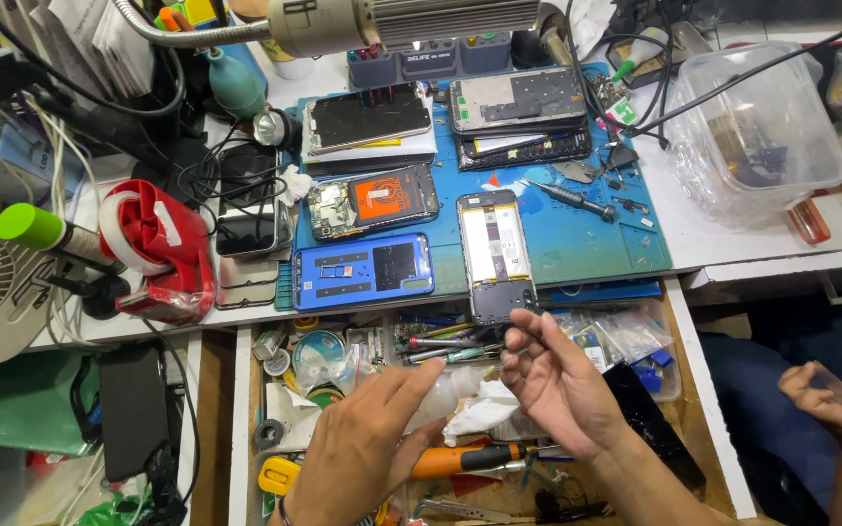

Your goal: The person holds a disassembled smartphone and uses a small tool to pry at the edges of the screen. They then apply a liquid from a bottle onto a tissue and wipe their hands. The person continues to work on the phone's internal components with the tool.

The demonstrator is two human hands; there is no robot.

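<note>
Both hands hover over an open wooden drawer (711, 409) that is pulled out below the front edge of the white workbench (733, 244). The left hand (358, 448) is spread flat, palm down, fingers loosely apart, gripping nothing; it hangs above the clutter in the drawer's middle, near a crumpled white tissue (479, 414) and an orange-handled screwdriver (465, 460) that lies just beside its thumb. The right hand (553, 385) is raised with its fingers curled and the fingertips drawn together; whether something tiny is pinched between them cannot be told. It sits just in front of the bench's front edge, right below an opened smartphone with its back cover off and a pale battery exposed (496, 253), which lies upright on the blue rubber work mat (596, 239) with its lower end overhanging the mat's front edge. To the left of that phone, at the mat's front left corner, lies a blue phone back shell (363, 271). A black-handled precision screwdriver (572, 200) rests on the mat to the phone's right. Another person's hand (840, 404) shows at the right edge, well apart.
</note>
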